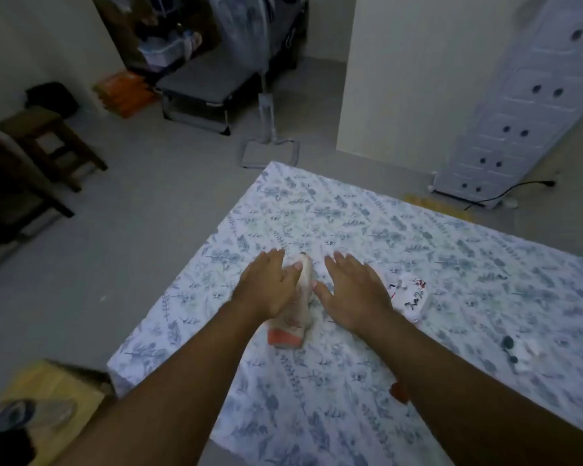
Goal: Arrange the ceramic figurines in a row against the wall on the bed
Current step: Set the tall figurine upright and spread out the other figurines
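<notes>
Figurine [292, 319] lies lengthwise away from the viewer, orange base seemingly nearest.

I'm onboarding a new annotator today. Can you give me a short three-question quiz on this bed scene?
1. True or false: the figurine with the orange base stands upright on the bed.
2. Which hand touches that figurine? A) left hand B) right hand C) neither
3. Fill in: the white figurine with red and black markings lies to the ___ of the right hand.

Key:
1. False; it lies on its side.
2. A; the left thumb and palm rest on it, while the right hand lies flat on the sheet beside it.
3. right
</notes>
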### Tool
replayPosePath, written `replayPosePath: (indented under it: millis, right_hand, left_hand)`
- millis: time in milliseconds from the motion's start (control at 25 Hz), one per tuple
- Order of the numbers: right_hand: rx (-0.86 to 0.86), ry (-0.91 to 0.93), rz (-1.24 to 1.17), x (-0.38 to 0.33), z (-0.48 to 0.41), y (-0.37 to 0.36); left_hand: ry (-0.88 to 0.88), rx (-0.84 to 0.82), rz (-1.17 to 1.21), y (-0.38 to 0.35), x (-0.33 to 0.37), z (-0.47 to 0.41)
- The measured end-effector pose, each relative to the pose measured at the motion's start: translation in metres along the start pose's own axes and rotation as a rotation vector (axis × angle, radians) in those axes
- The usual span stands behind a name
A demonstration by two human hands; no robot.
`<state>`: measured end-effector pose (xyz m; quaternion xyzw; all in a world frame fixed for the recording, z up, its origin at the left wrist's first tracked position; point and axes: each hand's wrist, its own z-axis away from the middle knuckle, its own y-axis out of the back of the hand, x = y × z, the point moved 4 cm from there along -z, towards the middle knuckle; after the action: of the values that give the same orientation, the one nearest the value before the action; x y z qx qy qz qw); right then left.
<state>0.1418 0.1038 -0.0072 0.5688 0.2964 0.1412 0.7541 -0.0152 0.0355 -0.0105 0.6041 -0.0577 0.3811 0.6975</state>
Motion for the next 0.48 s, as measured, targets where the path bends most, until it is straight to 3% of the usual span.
replayPosePath:
  millis: [160, 240, 360, 480]
  right_hand:
    - [-0.161, -0.182, -0.374, -0.024, -0.016, -0.052]
    - [-0.246, -0.349, -0.656, -0.030, -0.018, -0.074]
    - [-0.209, -0.409, -0.935, -0.031, -0.019, -0.082]
    - [-0.135, -0.347, -1.164, -0.021, -0.019, -0.070]
  left_hand:
    - [0.271, -0.214, 0.464, -0.033, -0.049, -0.020]
    - [0.346, -0.275, 0.550, -0.046, -0.058, -0.024]
    - [0.322, -0.288, 0.690, -0.042, -0.064, -0.025]
    - [0.220, -0.337, 0.754, -0.025, -0.062, -0.036]
